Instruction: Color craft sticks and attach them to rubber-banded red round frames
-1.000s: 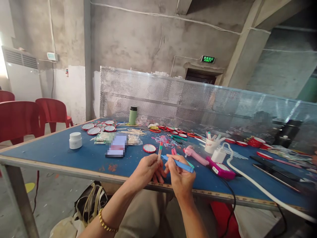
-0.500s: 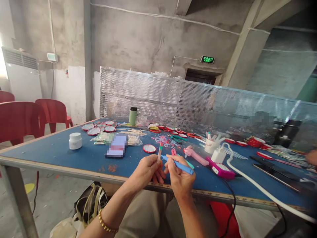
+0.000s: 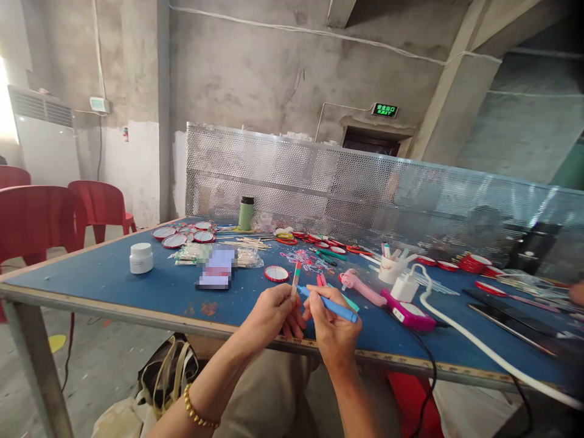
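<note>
My left hand pinches the lower part of a flat wooden stick, held upright, with red and green bands of colour near its top. In my right hand is a blue marker pen, gripped as for writing. Its tip points left at the stick, close to the left fingers; whether it touches I cannot tell. Just beyond the left hand lies a round red-rimmed disc. Pink and teal pens lie behind the right hand, partly hidden by it.
A pink glue gun, a magenta box with a white plug and cable, and a cup of pens stand to the right. A phone, a white jar and a green bottle are leftward. Paper clips lie scattered behind.
The view has shifted very slightly. Both hands keep nearly the same pose, with the marker beside the stick.
</note>
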A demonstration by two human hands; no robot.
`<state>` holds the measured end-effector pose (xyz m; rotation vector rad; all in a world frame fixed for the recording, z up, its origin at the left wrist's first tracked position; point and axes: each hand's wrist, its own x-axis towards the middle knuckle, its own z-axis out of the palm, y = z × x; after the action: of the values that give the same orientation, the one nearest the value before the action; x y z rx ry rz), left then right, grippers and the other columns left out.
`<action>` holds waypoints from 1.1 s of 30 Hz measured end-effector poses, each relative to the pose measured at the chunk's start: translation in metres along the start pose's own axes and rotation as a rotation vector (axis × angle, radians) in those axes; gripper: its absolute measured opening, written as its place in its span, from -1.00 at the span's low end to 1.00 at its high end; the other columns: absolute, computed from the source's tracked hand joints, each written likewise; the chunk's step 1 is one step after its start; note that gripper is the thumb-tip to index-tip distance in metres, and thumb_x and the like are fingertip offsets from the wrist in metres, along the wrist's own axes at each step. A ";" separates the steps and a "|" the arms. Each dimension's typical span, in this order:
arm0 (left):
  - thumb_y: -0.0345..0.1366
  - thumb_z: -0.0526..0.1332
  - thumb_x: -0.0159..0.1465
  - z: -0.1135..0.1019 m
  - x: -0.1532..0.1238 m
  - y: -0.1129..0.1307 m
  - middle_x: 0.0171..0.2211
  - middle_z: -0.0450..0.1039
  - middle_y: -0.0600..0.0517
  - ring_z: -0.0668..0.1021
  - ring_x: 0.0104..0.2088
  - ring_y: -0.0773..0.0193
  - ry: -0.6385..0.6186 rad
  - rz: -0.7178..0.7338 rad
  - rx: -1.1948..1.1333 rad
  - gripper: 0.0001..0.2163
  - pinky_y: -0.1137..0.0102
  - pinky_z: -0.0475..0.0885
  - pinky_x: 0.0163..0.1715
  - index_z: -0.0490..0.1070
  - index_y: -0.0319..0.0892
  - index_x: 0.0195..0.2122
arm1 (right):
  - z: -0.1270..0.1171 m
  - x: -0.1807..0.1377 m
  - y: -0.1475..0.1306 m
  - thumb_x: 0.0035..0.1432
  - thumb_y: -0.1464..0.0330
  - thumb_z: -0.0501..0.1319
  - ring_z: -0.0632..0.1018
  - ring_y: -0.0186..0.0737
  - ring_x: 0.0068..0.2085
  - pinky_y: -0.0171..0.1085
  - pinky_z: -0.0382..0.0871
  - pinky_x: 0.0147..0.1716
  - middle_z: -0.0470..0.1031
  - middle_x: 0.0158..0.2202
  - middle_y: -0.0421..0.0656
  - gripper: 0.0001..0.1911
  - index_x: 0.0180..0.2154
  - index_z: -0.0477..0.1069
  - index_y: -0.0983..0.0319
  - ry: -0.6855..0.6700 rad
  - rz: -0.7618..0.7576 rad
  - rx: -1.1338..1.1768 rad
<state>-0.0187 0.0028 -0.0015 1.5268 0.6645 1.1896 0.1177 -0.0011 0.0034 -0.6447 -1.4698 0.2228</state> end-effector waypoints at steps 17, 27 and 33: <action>0.15 0.11 0.31 -0.001 -0.001 0.001 -0.49 0.52 -0.01 0.57 -0.61 0.34 -0.003 0.014 -0.012 -0.56 0.55 0.35 -0.66 0.30 -0.20 -0.35 | -0.001 0.000 0.003 0.29 0.31 0.21 0.51 -0.34 -0.57 -0.33 0.45 -0.57 0.52 -0.49 -0.22 -0.83 -0.30 0.52 0.23 -0.027 -0.016 -0.070; 0.17 0.11 0.29 0.000 -0.001 0.002 -0.49 0.53 -0.02 0.57 -0.61 0.34 0.006 0.008 -0.008 -0.54 0.55 0.37 -0.66 0.32 -0.21 -0.35 | 0.000 -0.001 0.001 0.29 0.33 0.20 0.53 -0.30 -0.53 -0.31 0.46 -0.52 0.53 -0.46 -0.20 -0.86 -0.28 0.53 0.21 -0.043 -0.059 -0.069; 0.17 0.13 0.28 0.001 -0.001 0.003 -0.54 0.50 0.00 0.56 -0.62 0.33 0.029 -0.005 -0.004 -0.54 0.54 0.37 -0.66 0.31 -0.20 -0.39 | -0.001 0.001 -0.002 0.28 0.35 0.18 0.55 -0.28 -0.51 -0.30 0.47 -0.49 0.51 -0.50 -0.21 -0.83 -0.34 0.52 0.20 -0.062 -0.093 -0.118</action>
<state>-0.0189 0.0009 0.0016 1.5063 0.6844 1.2113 0.1182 -0.0019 0.0054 -0.6676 -1.5776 0.0851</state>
